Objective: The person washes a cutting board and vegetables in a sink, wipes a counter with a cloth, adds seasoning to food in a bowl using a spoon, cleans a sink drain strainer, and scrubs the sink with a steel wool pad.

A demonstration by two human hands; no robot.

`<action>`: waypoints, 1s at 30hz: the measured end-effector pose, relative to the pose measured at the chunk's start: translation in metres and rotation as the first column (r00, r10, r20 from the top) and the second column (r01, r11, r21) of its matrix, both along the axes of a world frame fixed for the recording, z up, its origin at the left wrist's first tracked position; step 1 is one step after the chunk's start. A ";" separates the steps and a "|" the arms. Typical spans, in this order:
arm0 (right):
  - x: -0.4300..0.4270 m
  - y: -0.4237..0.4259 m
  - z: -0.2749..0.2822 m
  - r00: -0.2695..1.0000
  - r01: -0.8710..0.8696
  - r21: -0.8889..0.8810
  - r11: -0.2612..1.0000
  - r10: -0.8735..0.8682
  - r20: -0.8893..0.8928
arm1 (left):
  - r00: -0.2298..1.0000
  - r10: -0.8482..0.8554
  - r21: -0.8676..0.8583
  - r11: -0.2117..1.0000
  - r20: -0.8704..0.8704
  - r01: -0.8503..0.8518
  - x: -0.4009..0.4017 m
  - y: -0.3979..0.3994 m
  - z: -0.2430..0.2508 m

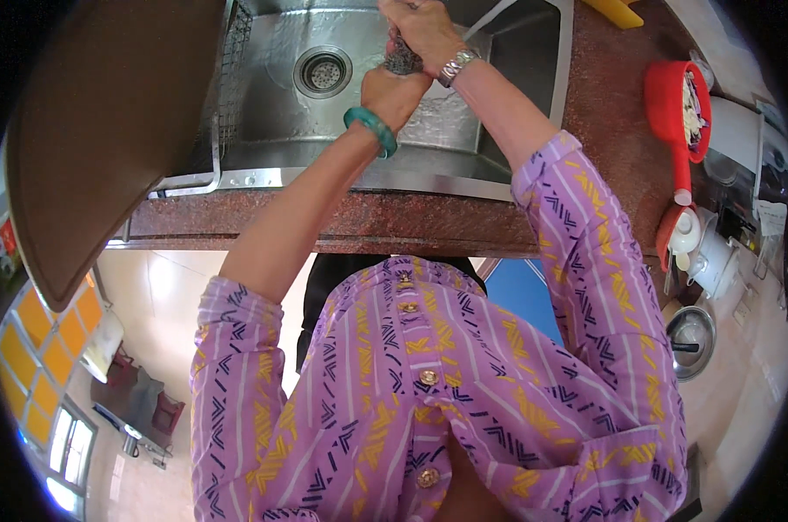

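Observation:
Both my hands are together over the right part of a stainless steel sink. My left hand, with a green bangle at the wrist, is closed around the lower end of a grey mesh-like scourer. Over its upper end curls my right hand, wearing a metal wristwatch. The right fingertips are partly cut off by the top edge of the view. A thin stream of water runs beside the right hand, and water spreads on the basin floor.
A drain lies left of my hands. At left, a large brown board rises beside a wire rack. The reddish stone counter bears a red handled plastic bowl of chopped vegetables, a yellow object and pots.

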State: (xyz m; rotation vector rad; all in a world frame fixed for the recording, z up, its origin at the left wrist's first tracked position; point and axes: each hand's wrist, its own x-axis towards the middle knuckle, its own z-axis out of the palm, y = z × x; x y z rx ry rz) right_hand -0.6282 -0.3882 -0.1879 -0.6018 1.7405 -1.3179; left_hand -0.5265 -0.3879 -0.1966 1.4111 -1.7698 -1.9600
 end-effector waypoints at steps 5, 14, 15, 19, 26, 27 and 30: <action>-0.023 -0.016 -0.058 0.688 0.127 0.162 0.979 0.031 -0.725 | 0.932 -0.212 -0.248 0.925 0.293 0.289 -0.017 -0.011 -0.011; 0.004 -0.010 -0.009 0.862 0.102 0.195 0.976 0.011 -0.506 | 0.996 -0.082 0.165 0.983 0.016 0.078 0.019 -0.026 0.001; 0.008 -0.002 0.004 0.925 -0.074 0.087 0.993 0.101 -0.366 | 0.996 -0.088 0.159 0.984 0.021 0.083 0.031 -0.033 0.017; 0.017 0.037 0.038 0.950 -0.313 -0.043 0.949 0.312 -0.028 | 0.947 -0.139 0.754 0.576 -0.290 0.316 0.053 -0.040 0.038; 0.047 0.028 0.002 0.868 0.099 0.208 0.973 0.017 -0.496 | 0.868 -0.490 -0.681 0.609 0.079 0.406 0.044 -0.029 -0.063; 0.040 0.038 0.003 0.900 0.080 0.250 0.965 0.038 -0.434 | 0.865 -0.450 -0.384 0.775 0.223 0.502 0.035 -0.026 -0.040; 0.012 0.105 -0.003 0.570 -0.139 0.137 0.981 0.192 -0.799 | 0.928 -0.372 -0.274 0.894 -0.016 0.354 0.035 -0.017 0.003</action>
